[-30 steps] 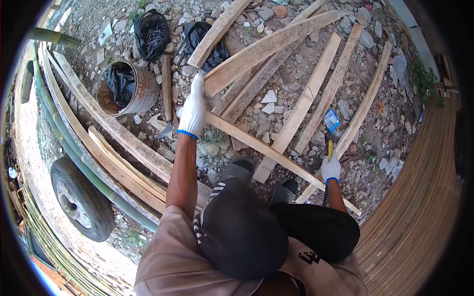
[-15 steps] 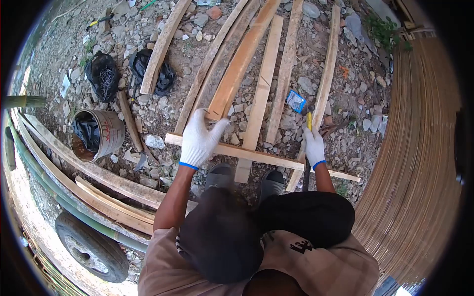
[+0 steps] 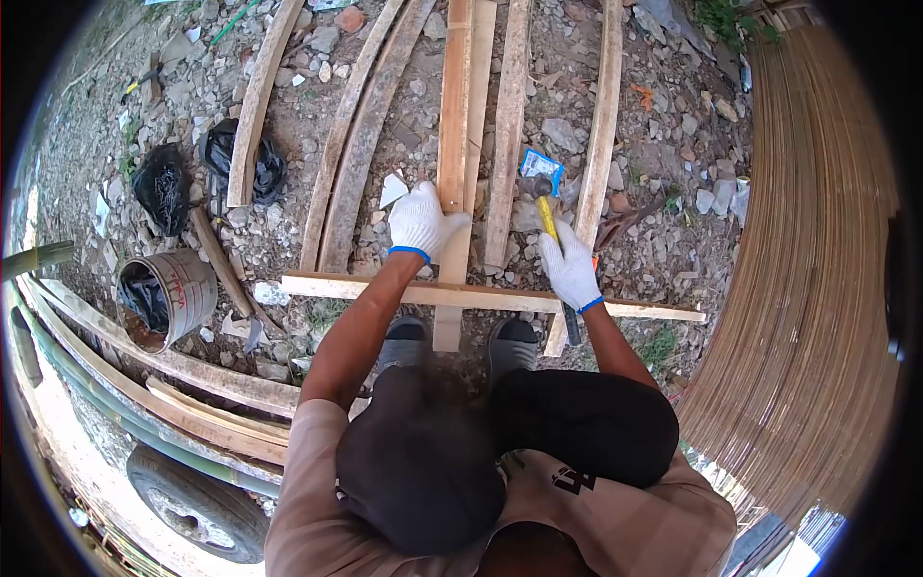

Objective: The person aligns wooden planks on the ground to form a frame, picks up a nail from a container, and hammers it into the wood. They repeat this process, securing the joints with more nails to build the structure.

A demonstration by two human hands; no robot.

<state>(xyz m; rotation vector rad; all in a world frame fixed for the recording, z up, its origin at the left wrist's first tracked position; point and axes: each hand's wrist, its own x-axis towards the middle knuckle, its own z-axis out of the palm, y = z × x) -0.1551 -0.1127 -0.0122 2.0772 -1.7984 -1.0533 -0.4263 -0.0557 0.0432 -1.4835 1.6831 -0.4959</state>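
My right hand (image 3: 569,267), in a white knit glove with a blue cuff, is closed round the yellow and black handle of a hammer (image 3: 547,217). The hammer's head points away from me, over a blue packet (image 3: 542,169). My left hand (image 3: 421,223), gloved alike, grips the near end of an orange-brown wooden plank (image 3: 456,115), with its thumb to the right. That plank lies over a paler board (image 3: 448,327) that runs toward my feet. A narrow wooden strip (image 3: 385,288) crosses the boards sideways just in front of my feet.
More long boards (image 3: 510,135) lie on stony ground to either side. At left are a bucket (image 3: 192,288) with a black bag inside, an open black bag of nails (image 3: 162,188) and a tyre (image 3: 197,505). Stacked thin slats (image 3: 817,240) line the right side.
The orange-brown plank has swung leftward at its far end and now lies nearly in line with the paler board. My right hand has raised the hammer and moved left.
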